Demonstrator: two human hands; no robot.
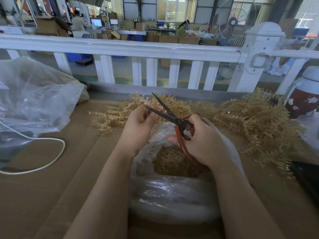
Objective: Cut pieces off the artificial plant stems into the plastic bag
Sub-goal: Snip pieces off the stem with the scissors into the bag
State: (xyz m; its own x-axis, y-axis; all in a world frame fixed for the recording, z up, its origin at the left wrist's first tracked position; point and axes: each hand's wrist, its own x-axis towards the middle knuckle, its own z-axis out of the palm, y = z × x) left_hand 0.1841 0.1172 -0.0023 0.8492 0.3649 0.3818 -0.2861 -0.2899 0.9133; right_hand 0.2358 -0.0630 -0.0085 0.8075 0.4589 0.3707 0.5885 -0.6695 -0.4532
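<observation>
My left hand pinches a pale golden artificial plant stem that points up and away over the table. My right hand grips the red handles of dark-bladed scissors. The blades stand apart, with the stem near my left fingers lying between them. Below both hands a clear plastic bag sits open, and small golden cut pieces fill its mouth. A heap of uncut golden stems spreads across the table behind and to the right of my hands.
A large crumpled clear bag lies at the left, with a white cord looping over the cardboard-covered table. A white railing borders the far edge. At the right stand a red and white jug and a dark object.
</observation>
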